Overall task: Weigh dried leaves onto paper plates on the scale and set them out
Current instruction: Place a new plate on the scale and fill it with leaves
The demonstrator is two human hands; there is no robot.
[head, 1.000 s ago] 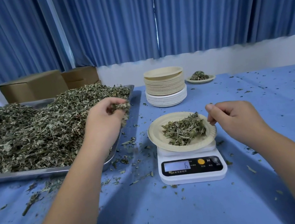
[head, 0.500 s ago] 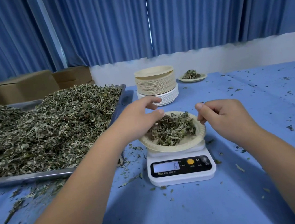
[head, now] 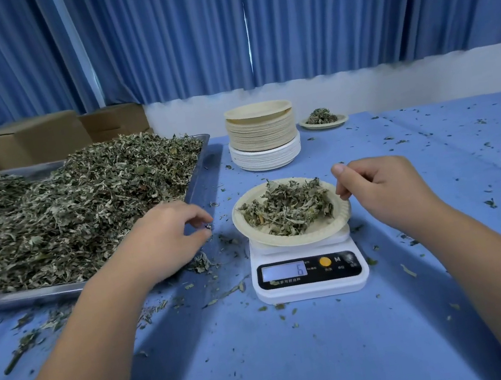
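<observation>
Weighing looks almost done, we judge. Plate [head: 294,239] sits on scale [head: 313,290], overhanging the platform and tilted slightly, with leaves [head: 287,210] piled in it. Display [head: 283,271] reads 6.

Left hand [head: 168,233] hovers between tray [head: 204,170] and plate. Its fingers are curled, with thumb and fingertip closed on what looks like a tiny scrap [head: 208,226]. Right hand [head: 381,194] is at the plate's right rim, fingers loosely curled and thumb up. We cannot tell if it grips the rim or only touches it.

Heap [head: 68,209] fills the tray on the left. Stack [head: 262,133] stands beyond the scale, and a filled far plate [head: 323,122] lies just right of it. Cloth [head: 299,360] is littered with crumbs.

Risks from here, as we judge them:
- Any right-hand contact with the rim loads or lifts the plate, so the 6 may be false. We would want the hand clear before trusting it.
- The plate overhangs and leans, so a one-sided lift or nudge could tip it and dump the leaves over the display.
- The leaves are light and loose and lie close to the rim at the back, so a quick move to the far plate's row could shed some and undo the weight.
- The scrap is small, and dropped from a height it could miss and land on the cloth.
- The target weight is unknown to us, so adding more could overshoot it.
</observation>
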